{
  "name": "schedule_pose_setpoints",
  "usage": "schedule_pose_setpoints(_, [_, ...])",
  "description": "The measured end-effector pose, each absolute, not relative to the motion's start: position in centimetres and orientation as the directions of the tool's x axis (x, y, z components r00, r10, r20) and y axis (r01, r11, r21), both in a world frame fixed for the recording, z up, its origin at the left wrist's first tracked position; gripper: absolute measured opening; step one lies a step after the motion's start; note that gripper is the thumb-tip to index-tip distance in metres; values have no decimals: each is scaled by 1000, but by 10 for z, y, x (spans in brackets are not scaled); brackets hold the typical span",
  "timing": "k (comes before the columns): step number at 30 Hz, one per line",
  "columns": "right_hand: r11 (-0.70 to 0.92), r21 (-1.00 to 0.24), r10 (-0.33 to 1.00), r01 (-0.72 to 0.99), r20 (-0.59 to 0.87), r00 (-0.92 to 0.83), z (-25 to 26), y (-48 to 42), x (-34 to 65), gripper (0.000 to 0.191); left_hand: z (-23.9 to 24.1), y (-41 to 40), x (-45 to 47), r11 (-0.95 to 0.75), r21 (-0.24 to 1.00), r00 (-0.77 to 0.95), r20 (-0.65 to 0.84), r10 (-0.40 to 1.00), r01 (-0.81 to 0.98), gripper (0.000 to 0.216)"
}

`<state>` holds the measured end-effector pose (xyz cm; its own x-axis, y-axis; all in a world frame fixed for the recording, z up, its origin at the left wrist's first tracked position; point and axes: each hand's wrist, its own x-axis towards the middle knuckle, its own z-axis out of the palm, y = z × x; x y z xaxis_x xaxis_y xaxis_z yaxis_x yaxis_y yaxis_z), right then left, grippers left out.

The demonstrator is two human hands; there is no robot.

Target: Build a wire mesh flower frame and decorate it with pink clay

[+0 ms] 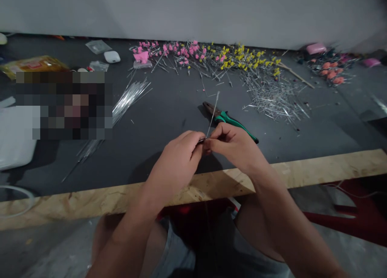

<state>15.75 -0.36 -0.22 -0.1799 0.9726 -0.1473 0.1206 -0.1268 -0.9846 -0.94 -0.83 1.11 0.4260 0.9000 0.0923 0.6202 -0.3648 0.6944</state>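
Note:
My left hand and my right hand meet fingertip to fingertip above the front of the dark table. A thin silvery wire rises from between them, its upper end pale and slightly thicker. The thumb and fingers of my right hand are pinched at the wire's lower end. Closed in my left hand is a small dark metal piece, mostly hidden, so its kind is unclear. Just beyond my right hand lie pliers with green and black handles, jaws pointing left.
Wire stems with pink tips and yellow tips lie along the wall. A pile of bare wires sits to the right, a wire bundle to the left. A white earbud case is at back left. The table has a wooden front edge.

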Motion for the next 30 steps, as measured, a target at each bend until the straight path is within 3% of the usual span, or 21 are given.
schedule_pose_setpoints(6, [-241, -958, 937, -153, -188, -295, -2, -1, 162, 18, 15, -10, -9, -382, 726, 425, 136, 895, 572, 17])
schedule_pose_setpoints(12, [-142, -984, 961, -103, -112, -254, -1, -2, 160, 17, 15, -9, -8, -368, 764, 395, 161, 905, 531, 17])
schedule_pose_setpoints(19, [-156, -986, 940, -56, -131, -316, -1, 0, 166, 22, 17, -8, -10, -331, 779, 406, 108, 908, 532, 16])
schedule_pose_setpoints(30, [-215, -965, 910, -153, -141, -390, 2, -1, 168, 28, 21, -11, -11, -294, 838, 429, 80, 900, 460, 15])
